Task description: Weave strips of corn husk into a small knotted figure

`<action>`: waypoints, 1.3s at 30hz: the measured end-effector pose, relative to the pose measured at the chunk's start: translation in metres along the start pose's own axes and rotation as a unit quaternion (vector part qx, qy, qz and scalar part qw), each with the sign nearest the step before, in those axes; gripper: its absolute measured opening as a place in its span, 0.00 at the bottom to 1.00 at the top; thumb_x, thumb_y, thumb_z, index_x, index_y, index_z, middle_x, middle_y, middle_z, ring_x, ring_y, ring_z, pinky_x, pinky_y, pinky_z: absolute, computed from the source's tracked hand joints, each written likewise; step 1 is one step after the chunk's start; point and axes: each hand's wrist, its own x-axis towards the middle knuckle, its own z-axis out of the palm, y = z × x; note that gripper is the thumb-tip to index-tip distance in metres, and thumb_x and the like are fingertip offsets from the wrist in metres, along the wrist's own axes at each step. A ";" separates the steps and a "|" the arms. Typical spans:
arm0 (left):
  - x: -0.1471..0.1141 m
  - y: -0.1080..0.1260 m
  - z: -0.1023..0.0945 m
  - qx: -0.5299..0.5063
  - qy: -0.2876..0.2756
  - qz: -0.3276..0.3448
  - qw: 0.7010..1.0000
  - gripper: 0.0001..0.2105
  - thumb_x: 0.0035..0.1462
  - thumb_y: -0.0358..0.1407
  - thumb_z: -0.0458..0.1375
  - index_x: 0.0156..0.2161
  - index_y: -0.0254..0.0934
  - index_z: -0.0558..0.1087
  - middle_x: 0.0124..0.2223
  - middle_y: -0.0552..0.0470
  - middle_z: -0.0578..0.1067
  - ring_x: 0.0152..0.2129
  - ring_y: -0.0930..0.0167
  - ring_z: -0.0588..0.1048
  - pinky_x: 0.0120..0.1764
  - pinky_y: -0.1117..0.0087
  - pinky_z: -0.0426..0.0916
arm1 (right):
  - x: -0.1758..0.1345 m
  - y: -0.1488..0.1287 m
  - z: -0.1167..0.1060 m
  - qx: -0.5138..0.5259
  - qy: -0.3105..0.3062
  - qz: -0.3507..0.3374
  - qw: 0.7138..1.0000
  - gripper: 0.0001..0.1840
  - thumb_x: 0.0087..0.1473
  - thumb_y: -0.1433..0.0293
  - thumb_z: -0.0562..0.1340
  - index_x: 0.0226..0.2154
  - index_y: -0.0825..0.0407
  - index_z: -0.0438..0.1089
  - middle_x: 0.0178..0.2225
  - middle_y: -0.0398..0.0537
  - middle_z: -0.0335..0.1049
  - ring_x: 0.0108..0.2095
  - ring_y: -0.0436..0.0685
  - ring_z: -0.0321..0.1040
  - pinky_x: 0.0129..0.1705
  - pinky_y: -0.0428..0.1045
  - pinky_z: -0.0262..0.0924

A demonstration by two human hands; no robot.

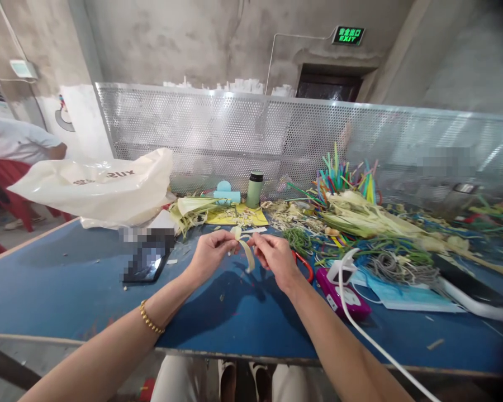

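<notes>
Between my two hands, a pale yellow-green strip of husk point(248, 258) is pinched just above the blue table point(230, 329); one end curls downward. My left hand point(213, 252) grips it with thumb and forefinger. My right hand point(276, 258) is closed on the other part of the strip, its fingers partly hiding it. Red-handled scissors, it seems, lie beside my right hand, with one red loop point(305, 267) showing. Behind the hands, scraps rest on a yellow sheet point(257, 216). More long husks point(360, 215) are heaped to the right.
A phone point(148, 259) and a white plastic bag point(100, 184) lie to the left. At right are a purple power strip point(339, 296) with a white cable, a blue face mask point(414, 296) and wire coils. A green bottle point(255, 190) stands before the perforated metal screen point(218, 128).
</notes>
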 end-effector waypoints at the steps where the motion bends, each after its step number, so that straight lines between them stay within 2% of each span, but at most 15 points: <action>1: -0.001 0.000 0.001 0.007 -0.004 0.004 1.000 0.08 0.54 0.35 0.59 0.28 0.32 0.75 0.26 0.52 0.75 0.25 0.73 0.70 0.31 0.73 0.63 | 0.000 0.001 0.002 0.044 -0.014 0.034 0.998 0.23 0.50 0.51 0.62 0.25 0.55 0.72 0.18 0.40 0.59 0.14 0.44 0.48 0.15 0.44 0.39; 3: -0.002 0.000 0.002 0.024 -0.012 0.011 1.000 0.07 0.54 0.35 0.59 0.29 0.32 0.75 0.26 0.52 0.75 0.25 0.73 0.69 0.31 0.74 0.62 | 0.001 0.003 0.005 0.126 -0.047 0.076 0.988 0.22 0.46 0.51 0.66 0.24 0.55 0.69 0.17 0.37 0.56 0.13 0.42 0.44 0.15 0.43 0.35; 6: -0.002 -0.003 0.003 0.054 -0.029 0.013 0.998 0.07 0.54 0.34 0.58 0.28 0.33 0.75 0.26 0.52 0.74 0.25 0.74 0.69 0.31 0.74 0.61 | 0.003 0.003 0.006 0.231 -0.042 0.069 0.970 0.18 0.40 0.59 0.71 0.26 0.54 0.69 0.15 0.33 0.51 0.13 0.41 0.42 0.15 0.42 0.35; 8: -0.002 -0.005 0.003 0.066 -0.037 0.007 0.997 0.08 0.55 0.35 0.58 0.28 0.33 0.75 0.26 0.52 0.74 0.24 0.74 0.68 0.30 0.74 0.61 | 0.005 0.001 0.004 0.288 -0.031 0.052 0.956 0.17 0.38 0.63 0.73 0.30 0.54 0.70 0.15 0.32 0.52 0.13 0.42 0.44 0.15 0.41 0.37; 12: -0.001 -0.010 0.003 0.069 -0.042 -0.021 0.997 0.09 0.55 0.37 0.58 0.29 0.32 0.75 0.25 0.51 0.74 0.23 0.74 0.69 0.28 0.74 0.61 | 0.004 -0.004 0.001 0.343 -0.073 0.037 0.936 0.16 0.42 0.65 0.71 0.34 0.53 0.72 0.18 0.34 0.57 0.15 0.41 0.47 0.16 0.41 0.41; 14: -0.001 -0.011 0.003 0.077 -0.046 -0.025 0.996 0.09 0.55 0.38 0.58 0.30 0.32 0.75 0.25 0.51 0.75 0.22 0.73 0.69 0.28 0.74 0.61 | 0.002 -0.006 0.001 0.323 -0.067 0.013 0.944 0.14 0.45 0.64 0.70 0.33 0.54 0.73 0.18 0.35 0.56 0.15 0.41 0.47 0.16 0.41 0.41; 18: -0.002 -0.007 0.003 0.091 -0.042 -0.035 0.994 0.10 0.54 0.38 0.59 0.29 0.32 0.75 0.24 0.52 0.74 0.21 0.74 0.68 0.26 0.74 0.61 | -0.001 -0.008 0.003 0.231 0.001 -0.054 0.972 0.12 0.48 0.62 0.68 0.28 0.55 0.74 0.16 0.35 0.54 0.14 0.42 0.47 0.16 0.42 0.40; 21: -0.002 -0.006 0.004 0.049 -0.049 -0.054 0.996 0.10 0.54 0.39 0.60 0.31 0.31 0.75 0.24 0.52 0.73 0.20 0.75 0.67 0.26 0.74 0.61 | -0.002 -0.010 0.002 0.167 0.033 -0.084 0.982 0.14 0.51 0.60 0.66 0.29 0.55 0.75 0.16 0.37 0.57 0.15 0.43 0.48 0.16 0.43 0.42; 24: -0.002 -0.007 0.004 -0.010 -0.057 -0.061 0.996 0.16 0.53 0.39 0.60 0.44 0.31 0.74 0.23 0.54 0.72 0.18 0.75 0.67 0.24 0.74 0.62 | -0.003 -0.010 0.001 0.110 0.060 -0.111 0.986 0.14 0.53 0.59 0.63 0.32 0.55 0.75 0.15 0.37 0.58 0.14 0.44 0.51 0.17 0.44 0.44; 27: -0.002 -0.008 0.003 -0.043 -0.063 -0.054 0.996 0.26 0.53 0.38 0.61 0.57 0.35 0.66 0.23 0.57 0.72 0.18 0.76 0.67 0.23 0.75 0.61 | -0.004 -0.008 0.001 0.090 0.045 -0.114 0.988 0.14 0.55 0.61 0.62 0.34 0.55 0.75 0.15 0.38 0.61 0.14 0.45 0.53 0.17 0.44 0.48; 29: -0.003 -0.007 0.004 -0.048 -0.076 -0.059 0.994 0.23 0.52 0.37 0.61 0.54 0.35 0.70 0.22 0.57 0.71 0.17 0.76 0.66 0.23 0.75 0.61 | -0.005 -0.007 0.002 0.092 0.032 -0.111 0.989 0.13 0.55 0.62 0.61 0.35 0.55 0.75 0.16 0.39 0.63 0.14 0.46 0.55 0.17 0.44 0.50; 31: -0.004 -0.004 0.004 -0.042 -0.090 -0.073 0.992 0.15 0.52 0.36 0.61 0.44 0.32 0.75 0.22 0.56 0.71 0.17 0.77 0.65 0.23 0.75 0.61 | -0.005 -0.007 0.002 0.095 0.031 -0.112 0.989 0.12 0.54 0.64 0.61 0.35 0.55 0.74 0.16 0.39 0.63 0.14 0.47 0.56 0.17 0.44 0.51; 33: -0.004 -0.001 0.005 -0.033 -0.102 -0.083 0.991 0.12 0.52 0.37 0.60 0.38 0.30 0.76 0.22 0.54 0.71 0.18 0.77 0.66 0.24 0.75 0.62 | -0.005 -0.007 0.002 0.098 0.031 -0.116 0.988 0.11 0.53 0.65 0.61 0.34 0.54 0.74 0.15 0.39 0.62 0.14 0.47 0.56 0.17 0.44 0.51; 36: -0.005 0.003 0.006 -0.036 -0.111 -0.090 0.989 0.12 0.52 0.40 0.60 0.35 0.31 0.76 0.23 0.54 0.71 0.19 0.76 0.67 0.24 0.74 0.62 | -0.005 -0.008 0.002 0.105 0.031 -0.114 0.987 0.10 0.52 0.64 0.62 0.34 0.54 0.74 0.15 0.39 0.63 0.14 0.47 0.57 0.16 0.44 0.52; 39: -0.004 0.002 0.006 -0.036 -0.093 -0.091 0.991 0.14 0.52 0.43 0.61 0.30 0.31 0.74 0.23 0.53 0.72 0.18 0.76 0.67 0.24 0.74 0.61 | -0.005 -0.009 0.003 0.109 0.032 -0.097 0.989 0.09 0.50 0.67 0.61 0.33 0.54 0.73 0.16 0.40 0.65 0.14 0.48 0.58 0.16 0.45 0.55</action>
